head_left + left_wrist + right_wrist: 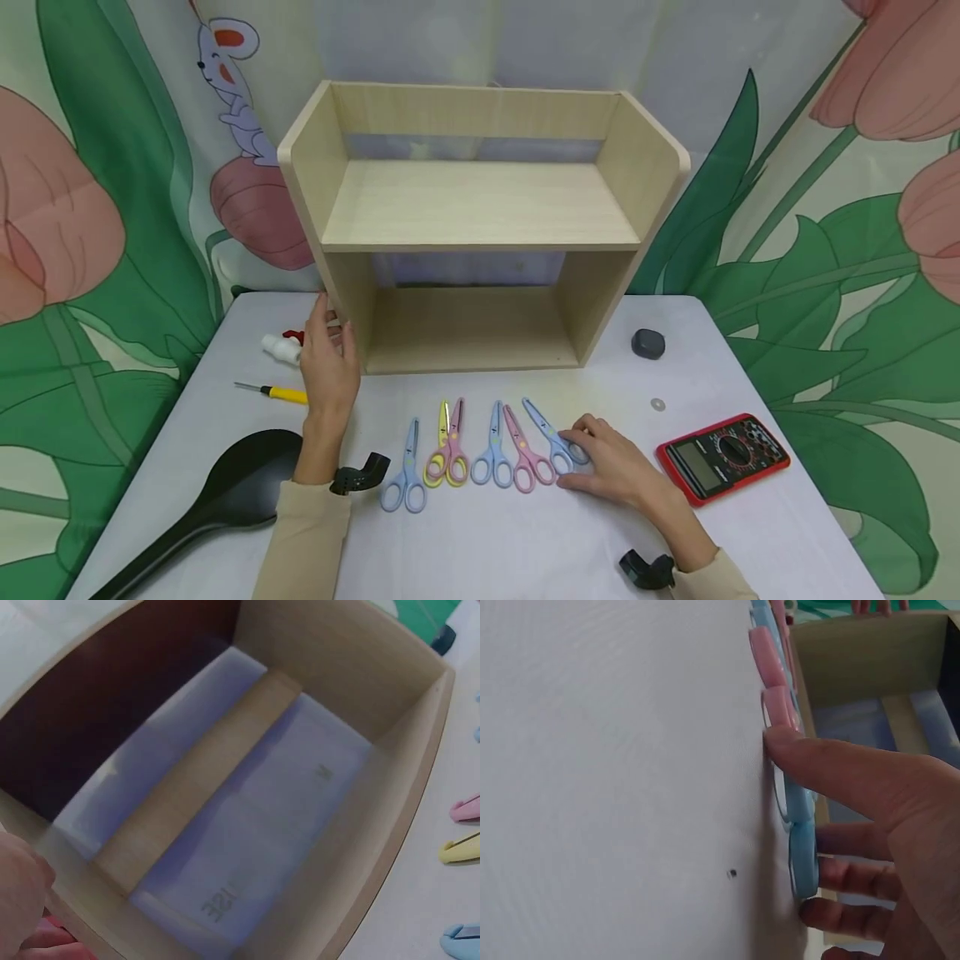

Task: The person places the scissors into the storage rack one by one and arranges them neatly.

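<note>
In the head view a light wood two-tier shelf [480, 204] stands at the back of the table. My left hand [330, 375] rests by its left side panel, fingers extended upward along it. Beside that hand lie a white bottle [281, 348] and a yellow-handled screwdriver [285, 394]. A row of scissors lies in front of the shelf: blue scissors [406, 471] at the left, yellow and pink pairs [456, 454] overlapping, then more blue and pink. My right hand [603, 458] holds the rightmost blue scissors [551, 433] at the handles [802, 859], thumb and fingers on either side.
At the left lies a large black ladle [251, 475], handle toward the front edge. A red multimeter [722, 458] lies at the right, with a small grey disc [657, 404] and a dark rounded block [648, 343] behind it. A printed curtain hangs behind the table.
</note>
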### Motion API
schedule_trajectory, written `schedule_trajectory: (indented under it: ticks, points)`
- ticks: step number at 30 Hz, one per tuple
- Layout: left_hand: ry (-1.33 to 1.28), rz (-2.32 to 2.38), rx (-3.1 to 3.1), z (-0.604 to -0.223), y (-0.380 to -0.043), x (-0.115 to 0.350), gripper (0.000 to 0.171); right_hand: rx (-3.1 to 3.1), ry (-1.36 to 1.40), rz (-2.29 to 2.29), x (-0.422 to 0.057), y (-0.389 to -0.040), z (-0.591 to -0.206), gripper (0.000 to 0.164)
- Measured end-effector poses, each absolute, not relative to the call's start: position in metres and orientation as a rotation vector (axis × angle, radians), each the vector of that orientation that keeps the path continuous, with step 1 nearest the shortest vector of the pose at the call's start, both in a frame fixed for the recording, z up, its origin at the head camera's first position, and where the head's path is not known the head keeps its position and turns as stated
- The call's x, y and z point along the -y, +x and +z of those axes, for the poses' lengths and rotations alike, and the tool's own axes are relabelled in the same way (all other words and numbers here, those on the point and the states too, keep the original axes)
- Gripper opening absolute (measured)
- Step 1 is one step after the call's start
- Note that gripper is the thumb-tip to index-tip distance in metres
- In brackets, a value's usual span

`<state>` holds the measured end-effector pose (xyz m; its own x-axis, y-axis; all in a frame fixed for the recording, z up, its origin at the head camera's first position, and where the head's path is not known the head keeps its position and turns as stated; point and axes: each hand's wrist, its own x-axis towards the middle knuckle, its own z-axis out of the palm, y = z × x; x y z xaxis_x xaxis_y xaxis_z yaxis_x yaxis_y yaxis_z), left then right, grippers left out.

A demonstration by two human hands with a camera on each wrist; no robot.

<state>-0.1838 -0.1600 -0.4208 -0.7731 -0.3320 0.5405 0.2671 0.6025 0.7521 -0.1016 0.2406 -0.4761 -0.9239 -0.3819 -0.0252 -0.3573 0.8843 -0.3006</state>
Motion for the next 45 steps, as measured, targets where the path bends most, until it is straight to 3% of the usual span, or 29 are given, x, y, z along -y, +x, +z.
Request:
schedule_trajectory:
  ticks: [6,10,20,24,27,34,45]
  points:
    - [0.06,-1.161,2.137,-0.424,-0.189,0.162,0.045,-2.988,-0.59,-0.485,-0.236,-0.108,-0.476,0.058]
    - [0.07,-1.169,2.137,-0.426,-0.192,0.162,0.041,-3.016,-0.655,-0.548,-0.226,-0.115,-0.455,0.057]
    - [0.073,-1.152,2.134,-0.43,-0.195,0.165,0.039,-3.07,-1.625,-0.835,-0.157,-0.145,-0.357,0.063]
    - [0.068,-1.141,2.126,-0.431,-0.194,0.166,0.038,-3.125,-1.783,-0.941,-0.118,-0.164,-0.318,0.065]
    - [0.068,-1.144,2.121,-0.43,-0.194,0.166,0.038,-3.177,-1.701,-1.012,-0.091,-0.183,-0.293,0.061]
    - [0.075,-1.156,2.129,-0.429,-0.193,0.167,0.038,-3.261,-1.161,-0.892,-0.033,-0.227,-0.253,0.059]
    - [0.075,-1.167,2.153,-0.432,-0.191,0.167,0.038,-3.185,-0.809,-0.722,0.016,-0.262,-0.237,0.066]
